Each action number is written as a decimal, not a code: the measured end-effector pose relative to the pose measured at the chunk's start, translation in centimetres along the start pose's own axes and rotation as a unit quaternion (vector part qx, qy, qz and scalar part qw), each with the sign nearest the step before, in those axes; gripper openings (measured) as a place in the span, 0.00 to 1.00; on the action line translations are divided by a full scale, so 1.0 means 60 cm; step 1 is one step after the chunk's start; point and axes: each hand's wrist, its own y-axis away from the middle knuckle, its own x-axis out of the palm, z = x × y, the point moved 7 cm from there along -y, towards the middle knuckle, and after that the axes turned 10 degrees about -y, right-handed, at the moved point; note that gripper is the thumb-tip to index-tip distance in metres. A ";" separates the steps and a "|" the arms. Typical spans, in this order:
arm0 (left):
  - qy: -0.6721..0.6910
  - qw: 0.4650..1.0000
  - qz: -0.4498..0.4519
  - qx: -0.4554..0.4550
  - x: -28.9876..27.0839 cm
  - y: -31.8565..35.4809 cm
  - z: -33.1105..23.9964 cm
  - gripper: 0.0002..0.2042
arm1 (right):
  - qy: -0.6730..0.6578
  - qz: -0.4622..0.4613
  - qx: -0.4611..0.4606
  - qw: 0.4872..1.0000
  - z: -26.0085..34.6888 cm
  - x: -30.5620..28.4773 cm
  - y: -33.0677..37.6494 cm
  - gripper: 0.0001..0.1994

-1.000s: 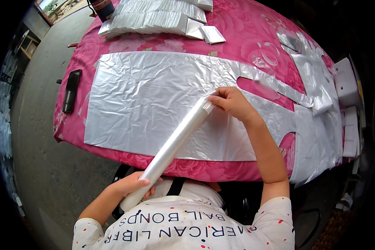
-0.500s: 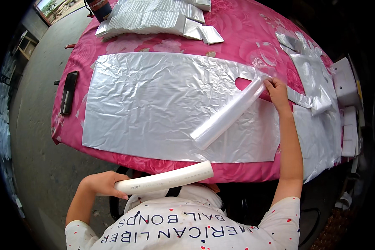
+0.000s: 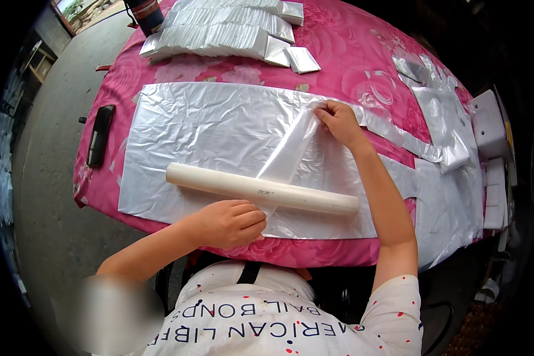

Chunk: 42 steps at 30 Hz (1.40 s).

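A large silvery-white plastic bag lies spread flat and wrinkled on the table. Across it slants a narrow folded strip of clear plastic bag. My right hand pinches the strip's far end between thumb and fingers. Near the front edge, my left hand is closed at the strip's near end, its fingertips partly hidden. A white plastic pipe rests crosswise over the strip and the bag, just beyond my left hand and touched by neither hand.
Pink flowered cloth covers the table. Rows of folded plastic packets stand at the back left, beside a dark cylinder. A black phone lies at the left edge. More plastic bags and white boxes are at right.
My left hand has put the pipe down on the bag and moved right to the strip's near end. My right hand has drawn the strip's far end leftward.
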 end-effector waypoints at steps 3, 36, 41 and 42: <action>0.001 0.992 0.113 -0.052 0.047 0.008 -0.006 0.31 | -0.004 0.011 0.022 1.000 0.000 -0.002 -0.003 0.08; -0.161 0.969 0.166 -0.085 0.112 0.024 -0.118 0.27 | 0.267 0.074 -0.252 0.927 0.099 0.121 0.306 0.23; -0.146 0.972 0.162 -0.092 0.112 0.024 -0.119 0.24 | 0.291 -0.005 -0.313 0.904 0.098 0.101 0.198 0.21; -0.141 0.973 0.161 -0.090 0.112 0.024 -0.118 0.24 | 0.296 -0.022 -0.326 0.898 0.097 0.089 0.173 0.21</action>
